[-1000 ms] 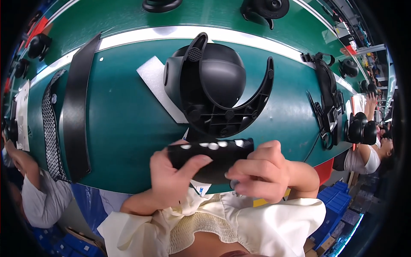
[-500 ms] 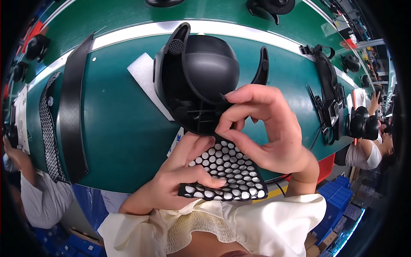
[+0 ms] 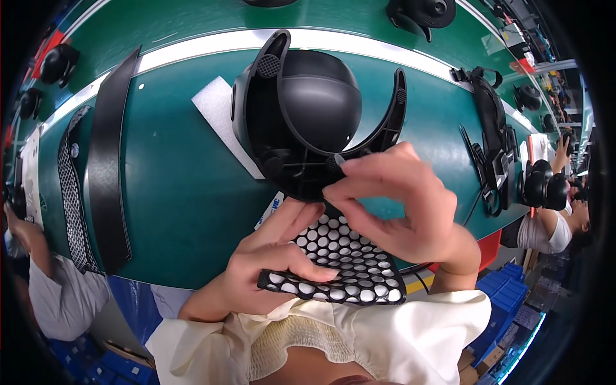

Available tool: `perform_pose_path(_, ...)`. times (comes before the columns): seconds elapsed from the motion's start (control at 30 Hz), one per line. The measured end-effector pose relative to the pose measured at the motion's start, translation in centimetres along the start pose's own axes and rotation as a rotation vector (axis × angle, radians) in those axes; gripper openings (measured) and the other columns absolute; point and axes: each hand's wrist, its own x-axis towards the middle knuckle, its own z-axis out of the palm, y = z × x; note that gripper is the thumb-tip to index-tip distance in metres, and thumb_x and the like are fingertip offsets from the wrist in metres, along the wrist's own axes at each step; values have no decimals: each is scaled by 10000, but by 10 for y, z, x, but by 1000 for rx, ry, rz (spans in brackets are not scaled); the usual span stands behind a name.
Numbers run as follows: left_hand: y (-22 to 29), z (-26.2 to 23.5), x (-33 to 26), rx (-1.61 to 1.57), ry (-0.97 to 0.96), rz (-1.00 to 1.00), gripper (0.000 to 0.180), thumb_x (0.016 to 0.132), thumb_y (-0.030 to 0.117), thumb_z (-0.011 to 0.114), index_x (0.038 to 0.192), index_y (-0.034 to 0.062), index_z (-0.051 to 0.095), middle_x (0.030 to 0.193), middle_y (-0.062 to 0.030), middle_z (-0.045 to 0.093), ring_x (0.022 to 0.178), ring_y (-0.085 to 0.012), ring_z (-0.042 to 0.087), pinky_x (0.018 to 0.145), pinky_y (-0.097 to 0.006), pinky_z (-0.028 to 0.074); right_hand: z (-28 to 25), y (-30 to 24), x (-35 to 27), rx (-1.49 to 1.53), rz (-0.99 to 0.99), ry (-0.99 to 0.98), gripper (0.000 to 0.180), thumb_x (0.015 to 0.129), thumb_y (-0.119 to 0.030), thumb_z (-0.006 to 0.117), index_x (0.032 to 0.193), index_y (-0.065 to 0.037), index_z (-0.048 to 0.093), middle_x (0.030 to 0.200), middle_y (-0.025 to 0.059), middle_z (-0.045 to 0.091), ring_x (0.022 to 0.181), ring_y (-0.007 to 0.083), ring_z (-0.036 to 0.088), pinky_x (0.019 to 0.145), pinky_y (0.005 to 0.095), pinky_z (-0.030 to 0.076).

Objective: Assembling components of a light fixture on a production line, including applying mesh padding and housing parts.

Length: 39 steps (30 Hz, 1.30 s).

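Two bare hands sit close together at the near edge of the green table [image 3: 179,147]. The left hand [image 3: 260,269] has its thumb pressed on a black sheet with white dots [image 3: 359,273], its other fingertips partly hidden beside the bracket. The right hand [image 3: 414,199] curls its fingers at the curved black bracket [image 3: 305,170] (whether they pinch anything small, I cannot tell). Beyond rises a rounded black shell [image 3: 324,96], partly covered by the bracket; it overlaps a white foam strip [image 3: 218,122]. Farther off, a dark part [image 3: 269,2] is cut by the top edge.
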Motion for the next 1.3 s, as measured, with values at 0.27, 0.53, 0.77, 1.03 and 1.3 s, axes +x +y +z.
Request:
perform_pose_path(0.27,2,-6,-2,61,-2,17,215,638,-30,623,852,-17,637,1295,-295,242,1179,-413,344,943,-403,302,8,28,-8,-394,-596,88,211,717,-140,602,927,-125,592,895,-13,627,777,79,571,607,194,311)
perform_pose_path(0.53,0,-2,-7,77,64,-62,203,658,-32,617,859,-11,641,1244,-264,323,1137,-367,392,962,-410,279,-4,23,-9,-427,-587,-63,254,701,-73,587,949,-121,556,915,57,637,808,154,600,578,205,331)
perform_pose_path(0.77,2,4,0,87,194,-229,249,630,9,689,874,3,644,1219,-231,392,1152,-331,351,970,-401,270,-32,19,-17,232,287,118,132,722,47,592,847,14,562,1135,163,423,1026,233,471,873,321,377)
perform_pose_path(1.03,-4,8,1,32,179,-125,225,638,-47,657,861,-34,628,1321,-230,202,1221,-373,298,1007,-447,245,-25,25,-19,435,403,23,112,773,62,536,880,52,565,1138,150,413,1009,194,472,856,317,399)
perform_pose_path(1.3,-2,10,2,58,197,-145,223,634,-45,667,854,-41,628,1308,-229,210,1207,-375,316,989,-465,280,-34,24,-16,236,301,-52,131,732,79,567,857,42,579,1074,153,467,979,196,488,857,307,382)
